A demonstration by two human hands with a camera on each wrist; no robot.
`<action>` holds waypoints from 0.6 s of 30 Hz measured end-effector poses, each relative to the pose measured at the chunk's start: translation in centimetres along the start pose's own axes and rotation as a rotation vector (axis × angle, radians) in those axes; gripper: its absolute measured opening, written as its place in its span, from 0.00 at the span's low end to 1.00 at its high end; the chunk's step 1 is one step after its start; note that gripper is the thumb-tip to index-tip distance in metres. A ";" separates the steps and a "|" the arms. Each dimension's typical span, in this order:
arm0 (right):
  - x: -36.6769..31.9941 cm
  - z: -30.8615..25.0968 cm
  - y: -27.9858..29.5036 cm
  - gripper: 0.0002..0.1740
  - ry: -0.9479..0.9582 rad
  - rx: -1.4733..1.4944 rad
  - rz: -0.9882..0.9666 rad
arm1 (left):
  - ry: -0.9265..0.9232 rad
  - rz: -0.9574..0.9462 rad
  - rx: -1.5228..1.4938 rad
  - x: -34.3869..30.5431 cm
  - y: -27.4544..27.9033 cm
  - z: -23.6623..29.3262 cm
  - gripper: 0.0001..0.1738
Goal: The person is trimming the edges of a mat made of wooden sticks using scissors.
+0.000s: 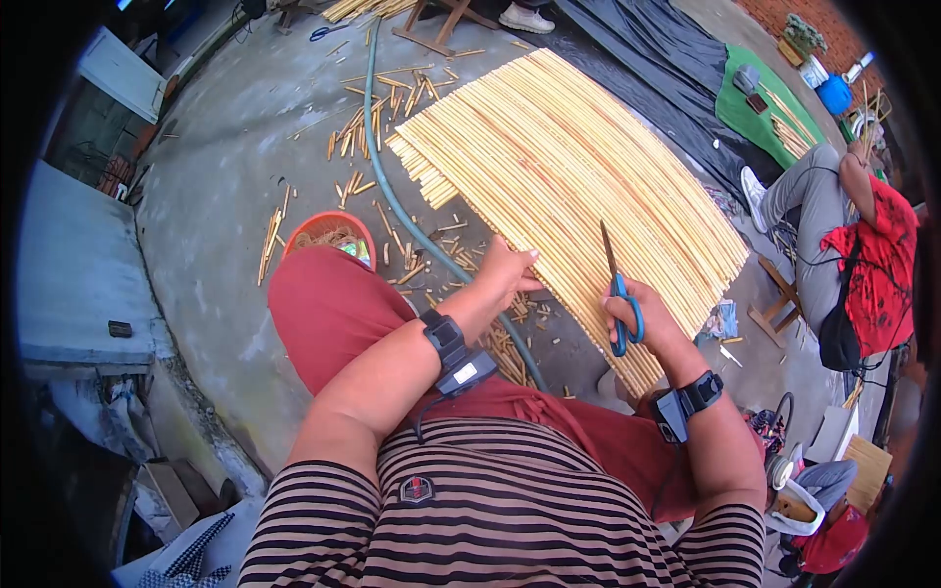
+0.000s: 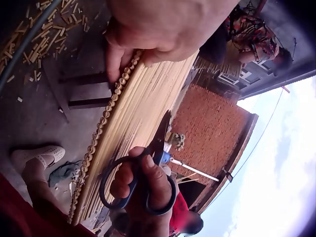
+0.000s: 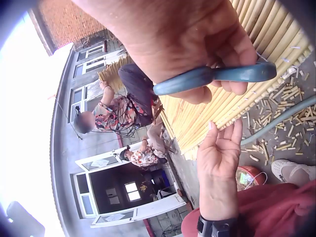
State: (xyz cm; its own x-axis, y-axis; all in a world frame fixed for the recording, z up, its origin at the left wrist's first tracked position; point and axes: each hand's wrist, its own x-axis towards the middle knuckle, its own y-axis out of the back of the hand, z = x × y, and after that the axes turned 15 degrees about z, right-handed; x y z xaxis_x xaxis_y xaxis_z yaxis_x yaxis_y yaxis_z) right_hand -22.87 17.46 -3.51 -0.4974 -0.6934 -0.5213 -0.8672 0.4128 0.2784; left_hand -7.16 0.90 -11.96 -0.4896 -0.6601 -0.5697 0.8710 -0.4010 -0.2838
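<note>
A wide mat of pale reed stalks (image 1: 569,167) lies slanted in front of me, its near edge showing a row of cut stalk ends in the left wrist view. At that edge, my left hand (image 1: 505,271) grips the mat, thumb and fingers on either side of the border. My right hand (image 1: 642,312) holds scissors with blue handles (image 1: 618,286) over the near right part of the mat. Fingers pass through the handle loops, and the dark blades (image 2: 162,129) point away from me, above the stalks. In the right wrist view the blades are hidden behind the hand.
Cut stalk pieces (image 1: 397,98) litter the concrete floor. A green hose (image 1: 377,167) runs past the mat's left side. By my left knee stands an orange basin (image 1: 365,227). A person in red (image 1: 872,260) sits at the right, and wooden stool legs (image 1: 774,299) show nearby.
</note>
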 end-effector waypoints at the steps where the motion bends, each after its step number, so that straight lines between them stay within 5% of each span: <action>1: -0.6 0.7 0.0 0.08 0.001 0.015 0.007 | 0.023 -0.032 0.017 0.6 0.8 0.0 0.19; 7: -1.0 2.7 1.1 0.08 0.013 0.034 -0.026 | 0.098 0.016 0.009 2.5 2.0 2.2 0.17; 12: -1.5 2.3 1.5 0.08 0.028 0.067 -0.008 | 0.124 0.083 -0.253 1.0 3.0 -1.4 0.18; 18: -1.9 1.0 1.0 0.12 0.096 0.257 0.079 | 0.240 -0.201 -0.202 -5.7 0.6 -4.6 0.23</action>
State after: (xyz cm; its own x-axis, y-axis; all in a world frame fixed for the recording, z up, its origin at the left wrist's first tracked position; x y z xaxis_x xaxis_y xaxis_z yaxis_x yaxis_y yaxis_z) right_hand -22.75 19.78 -3.09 -0.5733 -0.7010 -0.4241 -0.7980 0.5950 0.0953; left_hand -3.67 7.32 -12.42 -0.6485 -0.4035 -0.6454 0.7611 -0.3583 -0.5408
